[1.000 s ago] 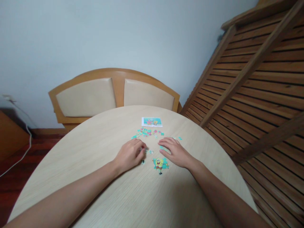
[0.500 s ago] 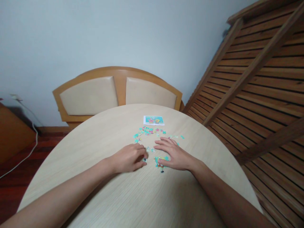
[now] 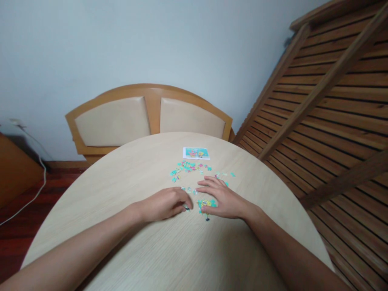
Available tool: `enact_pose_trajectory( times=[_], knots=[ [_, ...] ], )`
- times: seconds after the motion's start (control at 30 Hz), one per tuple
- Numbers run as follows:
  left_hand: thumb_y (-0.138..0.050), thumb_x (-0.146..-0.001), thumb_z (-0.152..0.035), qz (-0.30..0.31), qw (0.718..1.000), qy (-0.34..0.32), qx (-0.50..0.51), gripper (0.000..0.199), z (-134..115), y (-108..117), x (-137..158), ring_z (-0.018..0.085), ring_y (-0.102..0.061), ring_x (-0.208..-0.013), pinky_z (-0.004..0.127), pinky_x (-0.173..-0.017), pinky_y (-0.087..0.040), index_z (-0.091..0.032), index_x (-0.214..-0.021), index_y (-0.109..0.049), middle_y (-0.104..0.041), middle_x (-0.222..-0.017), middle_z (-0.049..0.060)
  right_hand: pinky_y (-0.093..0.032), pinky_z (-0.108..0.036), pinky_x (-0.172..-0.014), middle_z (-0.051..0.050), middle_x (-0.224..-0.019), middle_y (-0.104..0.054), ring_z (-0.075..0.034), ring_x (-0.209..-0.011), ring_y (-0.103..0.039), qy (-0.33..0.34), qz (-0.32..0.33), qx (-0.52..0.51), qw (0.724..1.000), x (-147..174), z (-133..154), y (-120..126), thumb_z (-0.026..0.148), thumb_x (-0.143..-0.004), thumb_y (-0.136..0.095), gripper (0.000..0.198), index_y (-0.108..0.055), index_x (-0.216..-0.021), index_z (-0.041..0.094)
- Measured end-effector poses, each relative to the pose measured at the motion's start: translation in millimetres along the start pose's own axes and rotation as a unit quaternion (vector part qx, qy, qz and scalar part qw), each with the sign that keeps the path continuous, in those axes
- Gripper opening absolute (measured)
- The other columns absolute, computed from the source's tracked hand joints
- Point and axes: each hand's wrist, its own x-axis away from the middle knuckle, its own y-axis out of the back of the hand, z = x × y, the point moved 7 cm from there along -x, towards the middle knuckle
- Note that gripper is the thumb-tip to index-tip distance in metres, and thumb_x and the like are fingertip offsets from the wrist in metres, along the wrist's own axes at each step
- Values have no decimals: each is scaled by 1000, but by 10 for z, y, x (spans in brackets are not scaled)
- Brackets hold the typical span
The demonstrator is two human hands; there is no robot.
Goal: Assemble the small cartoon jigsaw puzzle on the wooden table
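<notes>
My left hand (image 3: pixel 169 204) is closed, thumb and fingers pinching a small jigsaw puzzle piece (image 3: pixel 187 208) with a dark patch, low over the table. Just right of it lies a partly joined section of puzzle (image 3: pixel 205 203), green with a yellow cartoon figure. My right hand (image 3: pixel 220 198) is open, its fingers spread, with the thumb over the joined section and hiding part of it. Between the hands, a few pale loose pieces (image 3: pixel 189 190) lie in a short row. A dark-marked piece (image 3: pixel 207 219) sticks out at the section's lower edge.
Several loose green, pink and yellow pieces (image 3: pixel 188 166) are heaped beyond the hands, with others (image 3: pixel 233 174) to the right. Behind them lies a picture card (image 3: pixel 196 153). The round wooden table (image 3: pixel 145 254) faces a padded headboard (image 3: pixel 156 117); wooden slats (image 3: pixel 327 105) lean at right.
My left hand has shifted slightly right and toward me with the puzzle piece, nearer the joined section. My right hand has barely moved.
</notes>
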Motion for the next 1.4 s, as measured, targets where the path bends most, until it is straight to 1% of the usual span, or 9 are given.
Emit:
enact_pose_trajectory(
  times=[0.13, 0.23, 0.37, 0.5, 0.63, 0.83, 1.0, 1.2, 1.4],
  knots=[
    [-65, -93, -25, 2, 1000, -5, -4, 12, -65, -49, -13, 19, -66, -97, 31, -90, -48, -21, -105, -68, -73, -103, 5, -22, -58, -118, -11, -143, -55, -34, -142, -36, 9, -14, -4, 1000, 23, 10, 83, 54, -85, -68, 55, -62, -132, 27],
    [-74, -86, -35, -28, 998, 28, -50, 24, -47, -34, -12, 22, -65, -94, 32, -86, -48, -20, -104, -67, -71, -102, 5, -27, -54, -117, -10, -137, -59, -33, -139, -39, 14, -27, -5, 1000, 49, 7, 151, 53, -84, -70, 47, -67, -123, 26],
    [-73, -84, -24, -39, 995, 65, -67, 19, -33, -66, -14, 21, -64, -85, 30, -78, -47, -21, -101, -66, -69, -90, 2, -25, -56, -117, -9, -139, -56, -35, -141, -35, 6, -9, -5, 1000, 72, 2, 137, 59, -73, -78, 55, -68, -118, 27],
    [-71, -81, -14, -43, 995, 82, -33, 20, -39, -101, -9, 18, -62, -79, 28, -73, -46, -21, -99, -66, -68, -85, 0, -23, -55, -119, -10, -140, -55, -34, -141, -36, 3, -3, -16, 1000, 64, 32, 97, 56, -76, -77, 53, -67, -120, 27],
    [-70, -83, -15, -45, 997, 61, -7, 17, -72, -128, -12, 16, -62, -76, 26, -72, -47, -21, -98, -65, -68, -87, -1, -25, -53, -119, -11, -136, -56, -32, -139, -39, 11, -19, -20, 1000, 45, 51, 91, 52, -80, -74, 48, -66, -119, 25],
    [-56, -97, -22, -72, 996, 6, -59, 10, -163, -160, -30, 19, -66, -88, 33, -86, -49, -20, -99, -66, -72, -92, 3, -26, -53, -117, -12, -136, -57, -32, -137, -40, 9, -26, -17, 999, 43, 26, 88, 50, -81, -73, 46, -66, -118, 24],
    [-44, -102, -20, -112, 986, -33, -123, 20, -229, -182, -40, 17, -66, -85, 30, -80, -52, -18, -100, -64, -71, -91, 6, -25, -54, -118, -11, -135, -57, -31, -137, -40, 12, -29, -11, 999, 48, 35, 82, 48, -82, -73, 45, -65, -119, 25],
    [-44, -103, -23, -165, 972, -56, -160, 19, -283, -172, -53, 16, -67, -81, 29, -74, -54, -17, -101, -62, -71, -88, 6, -24, -53, -119, -10, -134, -57, -30, -137, -41, 15, -33, -18, 999, 50, 50, 82, 46, -82, -73, 43, -65, -119, 26],
    [-41, -105, -24, -162, 967, -74, -182, 23, -298, -227, -86, 15, -65, -76, 27, -72, -53, -18, -99, -62, -69, -84, 4, -25, -52, -118, -10, -133, -58, -30, -136, -42, 19, -35, -17, 999, 47, 65, 89, 45, -83, -72, 42, -65, -119, 25]
  ],
)
